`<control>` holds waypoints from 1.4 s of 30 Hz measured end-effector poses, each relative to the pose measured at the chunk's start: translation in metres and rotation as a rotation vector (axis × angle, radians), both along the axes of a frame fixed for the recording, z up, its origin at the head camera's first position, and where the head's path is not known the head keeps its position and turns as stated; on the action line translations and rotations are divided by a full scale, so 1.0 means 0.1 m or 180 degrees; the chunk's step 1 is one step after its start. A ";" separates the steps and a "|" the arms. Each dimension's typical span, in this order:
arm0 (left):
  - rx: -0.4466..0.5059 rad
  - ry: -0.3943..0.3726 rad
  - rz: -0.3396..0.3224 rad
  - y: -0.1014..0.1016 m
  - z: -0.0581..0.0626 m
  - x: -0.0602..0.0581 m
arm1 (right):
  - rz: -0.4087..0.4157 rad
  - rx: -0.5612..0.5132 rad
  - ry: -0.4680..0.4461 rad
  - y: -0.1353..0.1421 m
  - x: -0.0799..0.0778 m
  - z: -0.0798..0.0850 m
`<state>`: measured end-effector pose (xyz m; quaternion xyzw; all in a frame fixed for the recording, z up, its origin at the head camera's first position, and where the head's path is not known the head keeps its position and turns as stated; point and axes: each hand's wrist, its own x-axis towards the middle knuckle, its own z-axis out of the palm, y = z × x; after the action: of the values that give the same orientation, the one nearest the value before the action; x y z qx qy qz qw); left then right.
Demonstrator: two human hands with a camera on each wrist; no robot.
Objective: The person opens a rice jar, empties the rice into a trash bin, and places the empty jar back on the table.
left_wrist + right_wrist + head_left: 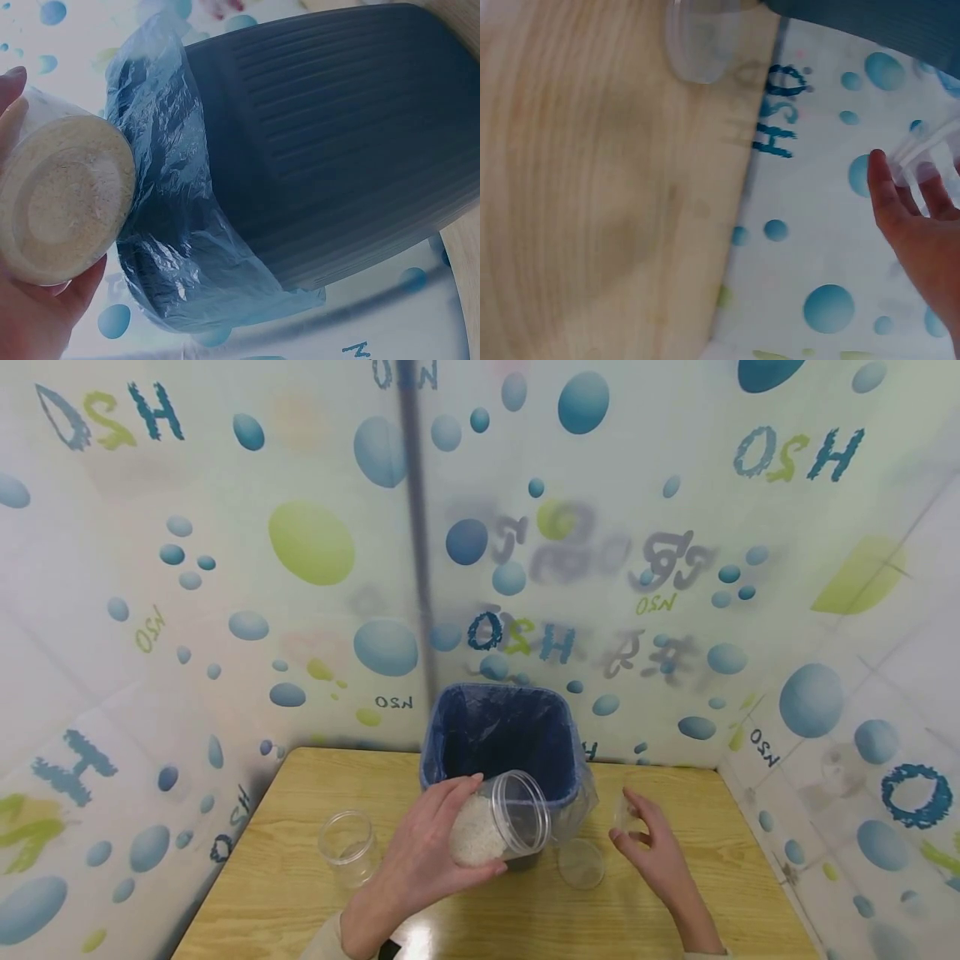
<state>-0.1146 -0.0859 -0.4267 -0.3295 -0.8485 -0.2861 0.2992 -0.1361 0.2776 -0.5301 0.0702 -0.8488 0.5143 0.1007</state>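
Observation:
My left hand grips a clear jar partly filled with white grains that look like rice. The jar lies tilted, its mouth pointing right, just over the near rim of a dark blue bin. In the left wrist view the grains show through the round base of the jar, beside the bag-covered bin rim. My right hand, off to the right of the bin, pinches a clear lid by its edge. A second clear lid lies on the table between the hands.
Another clear jar stands on the wooden table left of my left hand. A translucent bag lines the bin and folds over its rim. Patterned curtain rises behind the table and around its sides.

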 end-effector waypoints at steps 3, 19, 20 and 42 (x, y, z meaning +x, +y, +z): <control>0.0031 0.0042 -0.0021 -0.01 -0.01 -0.01 | 0.0001 0.0060 -0.0379 0.06 -0.04 -0.10; 0.0023 -0.0057 0.0040 -0.04 0.00 0.01 | 0.0020 0.1214 -0.1074 0.24 -0.13 -0.42; 0.0025 -0.0054 0.0040 -0.04 0.00 0.01 | 0.0012 0.1313 -0.1100 0.25 -0.14 -0.44; 0.0005 0.0072 0.0014 -0.03 -0.02 -0.01 | -0.0129 0.2035 -0.1324 0.27 -0.09 -0.58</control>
<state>-0.1151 -0.0892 -0.4284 -0.3307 -0.8456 -0.2823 0.3097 -0.1450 0.3050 -0.5882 -0.0247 -0.9699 0.2247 -0.0906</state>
